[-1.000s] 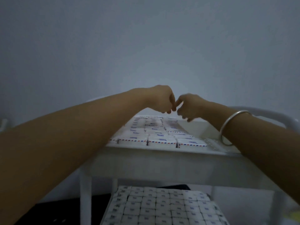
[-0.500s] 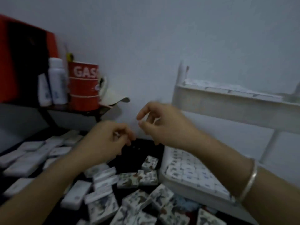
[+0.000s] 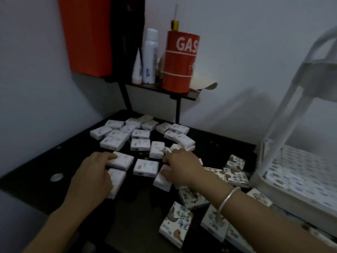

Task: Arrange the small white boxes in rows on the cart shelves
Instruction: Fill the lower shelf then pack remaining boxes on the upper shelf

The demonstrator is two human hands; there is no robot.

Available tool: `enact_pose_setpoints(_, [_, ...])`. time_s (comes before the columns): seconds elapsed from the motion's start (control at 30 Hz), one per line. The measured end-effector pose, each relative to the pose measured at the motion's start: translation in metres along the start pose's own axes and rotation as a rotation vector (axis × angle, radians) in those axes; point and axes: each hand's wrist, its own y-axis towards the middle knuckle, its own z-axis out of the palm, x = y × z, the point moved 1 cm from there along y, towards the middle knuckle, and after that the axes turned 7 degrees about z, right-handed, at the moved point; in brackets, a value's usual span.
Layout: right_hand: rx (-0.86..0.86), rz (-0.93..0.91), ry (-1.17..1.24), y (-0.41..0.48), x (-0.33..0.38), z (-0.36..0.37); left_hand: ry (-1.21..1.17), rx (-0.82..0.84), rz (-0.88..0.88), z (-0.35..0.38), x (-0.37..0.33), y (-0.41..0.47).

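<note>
Head view, small white boxes [image 3: 140,134], scattered, flat

A table [image 3: 36,161] fills the near and middle ground. Loose boxes [image 3: 140,134] lie scattered over its middle and far part. A second heap of boxes [image 3: 176,225] lies nearer and to the right, just beside the cart [image 3: 284,110], which stands at the table's right. On the cart's lower shelf [image 3: 273,190], rows of boxes [image 3: 300,176] lie side by side. Behind the loose boxes, against the far wall, a raised stand [image 3: 182,94] carries a small tube [image 3: 137,70], a bottle [image 3: 150,57] and a can [image 3: 179,64], left to right. The left hand [image 3: 91,179] rests on two boxes at the scatter's near left; the right hand [image 3: 180,168] lies on boxes at its near right.
</note>
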Motion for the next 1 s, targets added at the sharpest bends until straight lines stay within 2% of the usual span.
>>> enact_pose_setpoints(0.07, [0.043,0.037,-0.102,0.002,0.003,0.007,-0.008,0.045,-0.099,0.002,0.007,-0.006])
enact_pose_setpoints(0.2, [0.143,0.09,-0.046,0.002,0.001,0.015,-0.065,0.175,-0.216,0.0,0.018,-0.008])
enact_pose_setpoints(0.3, [0.173,0.055,0.015,0.002,-0.001,0.012,-0.095,0.259,-0.232,-0.003,0.02,-0.004])
enact_pose_setpoints(0.43, [0.12,0.031,0.144,0.001,-0.002,0.004,-0.093,0.364,-0.205,-0.003,0.018,0.002])
enact_pose_setpoints(0.5, [0.087,-0.005,0.15,-0.003,0.0,0.003,-0.141,0.377,-0.205,-0.001,0.015,0.004])
enact_pose_setpoints(0.67, [0.024,-0.123,-0.032,-0.012,0.002,0.0,-0.271,0.307,-0.194,0.004,-0.003,0.004])
enact_pose_setpoints(0.73, [0.051,-0.1,0.035,-0.016,-0.001,-0.004,-0.367,0.26,-0.16,0.005,-0.013,0.005])
enact_pose_setpoints(0.83, [0.044,-0.039,0.266,-0.026,-0.015,-0.025,-0.443,0.177,-0.025,0.002,-0.035,0.015])
enact_pose_setpoints(1.0, [-0.174,0.013,0.351,-0.063,-0.075,-0.095,-0.587,0.206,0.183,-0.005,-0.106,0.046])
